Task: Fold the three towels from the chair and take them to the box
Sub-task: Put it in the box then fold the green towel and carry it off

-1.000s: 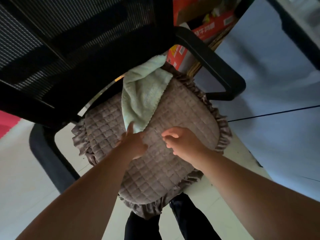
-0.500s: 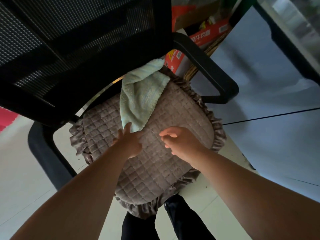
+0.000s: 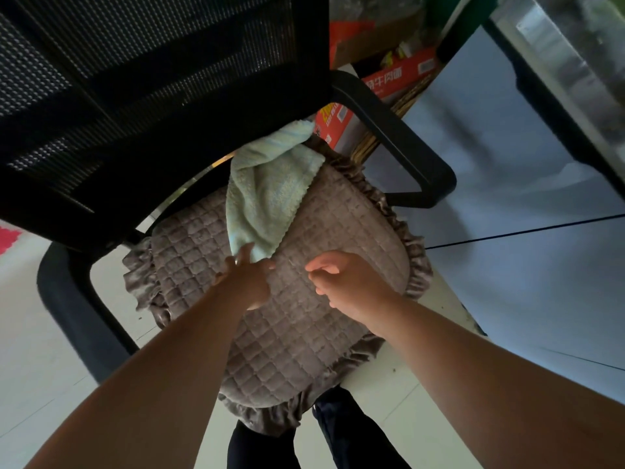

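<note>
- The left hand (image 3: pixel 248 279), at the centre of the frame, reaches the near corner of the pale green towel (image 3: pixel 270 194); its fingers touch the cloth, but whether they have closed on it cannot be told.
- The right hand (image 3: pixel 348 282), just right of centre, hovers over the quilted seat cushion (image 3: pixel 304 326), fingers loosely curled and holding nothing; the two hands are apart.
- The towel lies crumpled from the centre of the frame up toward the black mesh chair back (image 3: pixel 152 79), its far end tucked into the gap beneath.
- The step is judged to be picking up this towel: pinch the corner firmly, bring the right hand to a second corner, and draw it out slowly so it does not snag.
- No other towel and no target box can be made out; red cartons (image 3: pixel 395 79) sit at the upper right.
</note>
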